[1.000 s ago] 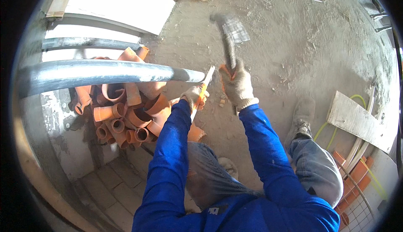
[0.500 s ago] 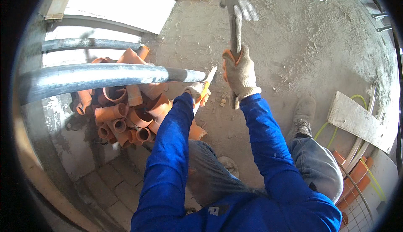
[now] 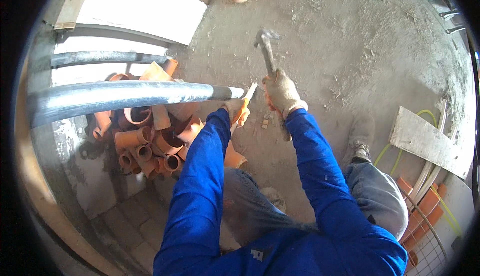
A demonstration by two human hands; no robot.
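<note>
a: a hammer (image 3: 266, 51) is gripped in the right hand (image 3: 282, 92), gloved fingers wrapped tight round the handle, the head raised above the concrete floor (image 3: 350, 51). a chisel (image 3: 243, 105) with an orange grip is held in the left hand (image 3: 236, 110), its fingers closed round the shaft, the pale tip pointing up and away, just beside the end of a grey metal pipe (image 3: 130, 96).

b: what could go wrong from this position?

a: the chisel's struck end lies close to the left knuckles, so a blow landing slightly off line could be taken by the glove instead. the hammer head is blurred, so its exact line cannot be told.

b: and the pipe?

a: it runs right beside the chisel. a glancing swing might be deflected off it, and the chisel could be knocked sideways out of the grip.

b: anything underfoot?

a: small chips (image 3: 265, 123) are seen on the floor below the hands, and more could be thrown up toward the face if brittle material is struck. a heap of orange pipe fittings (image 3: 150, 141) is stacked at the left, near the knee, and a shoe (image 3: 360, 136) is planted on dusty concrete, so footing could be lost if weight is shifted with the swing.

b: is what the chisel bears on visible?

a: it cannot be told; the point of contact is hidden by the hand.
</note>
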